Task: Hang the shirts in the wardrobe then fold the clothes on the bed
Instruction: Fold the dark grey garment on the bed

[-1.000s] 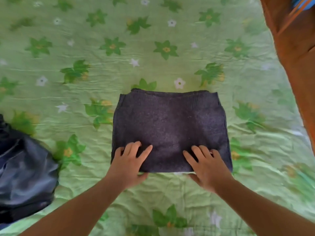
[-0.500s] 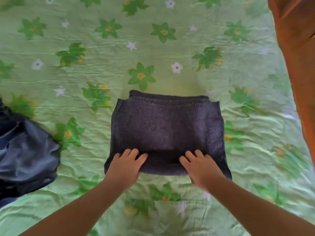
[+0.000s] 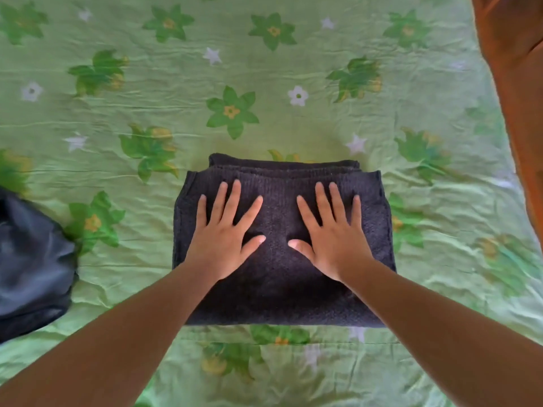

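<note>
Folded dark knit garment (image 3: 282, 277) lies mid-bed on green floral sheet (image 3: 264, 83). Left hand (image 3: 223, 239) and right hand (image 3: 332, 239) press flat on it (fingers spread, gripping nothing).

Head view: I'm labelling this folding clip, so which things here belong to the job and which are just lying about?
Job: folded dark knit sweater, left hand and right hand flat on it; crumpled dark blue garment at left, probably next.
Lying about: orange cloth at right edge; green floral bedsheet is only the surface.
</note>
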{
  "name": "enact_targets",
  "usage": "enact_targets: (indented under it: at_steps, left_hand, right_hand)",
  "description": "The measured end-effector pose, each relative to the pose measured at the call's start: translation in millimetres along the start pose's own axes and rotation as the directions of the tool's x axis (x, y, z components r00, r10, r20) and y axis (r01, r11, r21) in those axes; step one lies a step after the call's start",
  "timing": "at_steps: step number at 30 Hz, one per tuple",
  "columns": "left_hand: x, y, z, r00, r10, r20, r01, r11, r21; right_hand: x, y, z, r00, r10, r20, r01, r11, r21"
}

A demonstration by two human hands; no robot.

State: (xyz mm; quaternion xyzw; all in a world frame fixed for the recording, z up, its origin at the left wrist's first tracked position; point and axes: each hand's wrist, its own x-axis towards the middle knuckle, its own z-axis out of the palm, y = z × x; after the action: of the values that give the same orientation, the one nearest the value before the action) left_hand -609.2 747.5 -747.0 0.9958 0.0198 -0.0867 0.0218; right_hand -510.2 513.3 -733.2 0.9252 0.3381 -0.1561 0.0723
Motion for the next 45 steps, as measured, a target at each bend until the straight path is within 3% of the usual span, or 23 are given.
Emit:
enact_targets:
  at_steps: [8,14,20,26,30,37,39,41,43,45]
  left_hand:
    - [46,-22,27,0.999,-0.022,0.025,0.023,1.000,-0.012]
    - [52,-27,16,0.984,-0.060,-0.166,0.058,0.998,-0.017]
    - [62,-36,30,0.992,-0.076,-0.097,0.074,0.997,-0.016]
    - [-26,-13,19,0.975,-0.175,-0.141,0.150,0.974,-0.170]
    - [-102,-8,42,0.979,-0.200,-0.031,0.193,0.970,-0.149]
    - [-88,-4,34,0.961,-0.275,0.019,0.269,0.920,-0.285]
    - [-95,-7,25,0.925,-0.378,-0.038,0.315,0.818,-0.482]
    - [-102,-7,16,0.829,-0.559,-0.040,0.371,0.602,-0.707]
    - [-111,-8,11,0.728,-0.683,0.058,0.433,0.393,-0.812]
    - [-120,-11,5,0.652,-0.711,0.263,0.524,0.171,-0.835]
  right_hand:
    - [39,18,33,0.994,0.087,-0.061,-0.085,0.995,0.043]
    - [43,19,16,0.973,0.157,-0.171,-0.144,0.986,0.087]
    - [59,27,29,0.978,0.174,-0.113,-0.168,0.984,0.060]
    - [-5,23,25,0.985,-0.029,-0.169,0.034,0.999,0.025]
    - [-55,24,48,0.994,-0.108,-0.013,0.108,0.994,0.007]
    - [-38,-2,11,0.976,0.030,0.215,-0.007,0.994,-0.107]
    - [-24,-22,-23,0.990,-0.029,0.141,0.045,0.992,-0.116]
    - [2,-51,-53,0.972,-0.234,0.001,0.232,0.966,-0.115]
    - [38,-91,-76,0.882,-0.470,0.019,0.469,0.875,-0.118]
    - [74,-133,-90,0.792,-0.606,0.079,0.610,0.777,-0.156]
